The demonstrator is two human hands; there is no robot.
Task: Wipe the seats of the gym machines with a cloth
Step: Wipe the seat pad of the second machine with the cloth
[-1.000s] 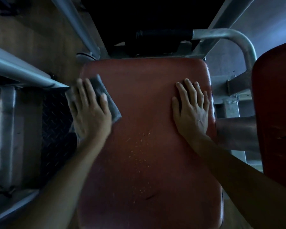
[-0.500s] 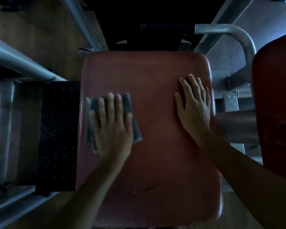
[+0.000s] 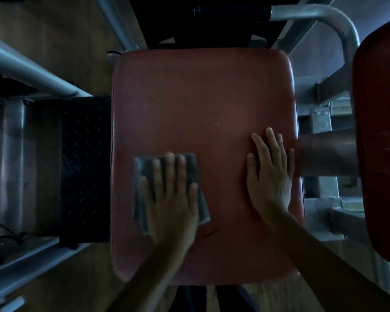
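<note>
Grey cloth (image 3: 190, 164) lies flat on the red padded seat (image 3: 200, 97), in its near left part, and only its edges show around the left hand (image 3: 171, 199) pressing it down. A second ago the cloth was up at the seat's left edge and partly hanging over it. Half a second ago it had come inward onto the pad, and now it sits lower and closer to the middle, just above a short dark mark (image 3: 208, 233) on the vinyl. The pale specks seen earlier above that mark can no longer be made out, since cloth and hand cover most of that patch.

The left hand lies palm down with straight, slightly spread fingers pointing to the far edge. It pushes on the cloth rather than grasping it, and the thumb rests on the cloth's right side. The right hand (image 3: 270, 174) is also flat and released, fingers straight, palm on the bare pad by its right edge. It holds nothing and has slid a little nearer than before. Both forearms reach in from the bottom of the view.

A black diamond-plate step (image 3: 86, 165) lies left of the seat, with a grey frame tube (image 3: 32, 70) slanting above it. A bent metal tube (image 3: 329, 16) curves at the upper right. A second red pad (image 3: 381, 131) stands at the right edge, apart from the seat.
</note>
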